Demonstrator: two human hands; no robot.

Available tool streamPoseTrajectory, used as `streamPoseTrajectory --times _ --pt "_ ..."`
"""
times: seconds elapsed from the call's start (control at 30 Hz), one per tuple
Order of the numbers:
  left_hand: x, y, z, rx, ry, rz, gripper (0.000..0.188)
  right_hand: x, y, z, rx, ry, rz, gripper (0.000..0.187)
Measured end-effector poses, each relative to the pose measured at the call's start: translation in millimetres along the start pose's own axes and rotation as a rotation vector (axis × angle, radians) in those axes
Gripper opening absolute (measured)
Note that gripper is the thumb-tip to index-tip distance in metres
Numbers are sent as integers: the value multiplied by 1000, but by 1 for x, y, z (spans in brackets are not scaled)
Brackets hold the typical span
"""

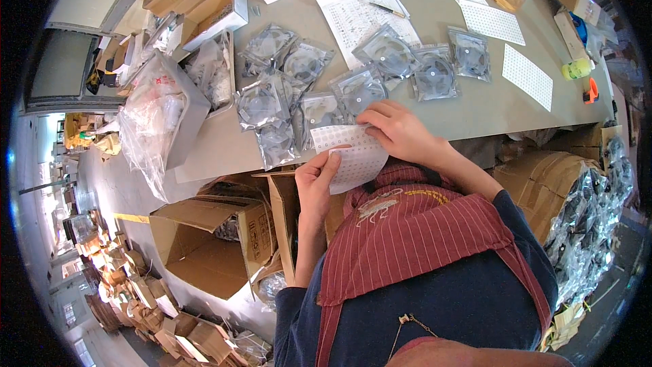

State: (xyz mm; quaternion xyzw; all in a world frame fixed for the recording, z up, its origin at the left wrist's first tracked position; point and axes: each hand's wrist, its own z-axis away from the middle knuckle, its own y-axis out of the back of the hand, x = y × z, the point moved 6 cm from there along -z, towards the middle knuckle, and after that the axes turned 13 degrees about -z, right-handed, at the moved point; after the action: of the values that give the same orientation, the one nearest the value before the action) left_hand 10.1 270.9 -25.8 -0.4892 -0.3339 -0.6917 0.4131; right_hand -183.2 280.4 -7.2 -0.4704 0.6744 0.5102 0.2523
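Note:
A white sheet of small round stickers point(353, 163) is held up at the table's near edge, bent toward me at its lower part. My left hand point(317, 180) pinches its left side between thumb and fingers. At its upper right edge, my right hand point(397, 126) has its fingers closed on the sheet. Just beyond the sheet lie several clear plastic bags with grey disc-shaped parts, such as a bag point(360, 92) near the right fingers and another bag point(319, 110) behind the sheet. Small round labels show on some bags.
A pad of paper point(346, 3) with a pen point(387, 9) lies farther back. More sticker sheets point(528, 76), a yellow-green bottle point(577, 68) and an orange tape dispenser point(591, 91) are at right. A bin with plastic bags point(159, 105) stands left; an open carton point(210, 248) sits below the table.

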Motion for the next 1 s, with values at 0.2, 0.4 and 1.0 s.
streamPoseTrajectory --times 0.2,0.4,1.0 --pt "1 -2 0 -32 -24 -81 27 7 -11 8 11 6 109 16" --pt "-7 4 7 -8 -13 -87 28 14 -22 13 0 -46 65 10" --pt "-72 125 64 531 100 94 24 74 -6 5 37 -368 -251 12"
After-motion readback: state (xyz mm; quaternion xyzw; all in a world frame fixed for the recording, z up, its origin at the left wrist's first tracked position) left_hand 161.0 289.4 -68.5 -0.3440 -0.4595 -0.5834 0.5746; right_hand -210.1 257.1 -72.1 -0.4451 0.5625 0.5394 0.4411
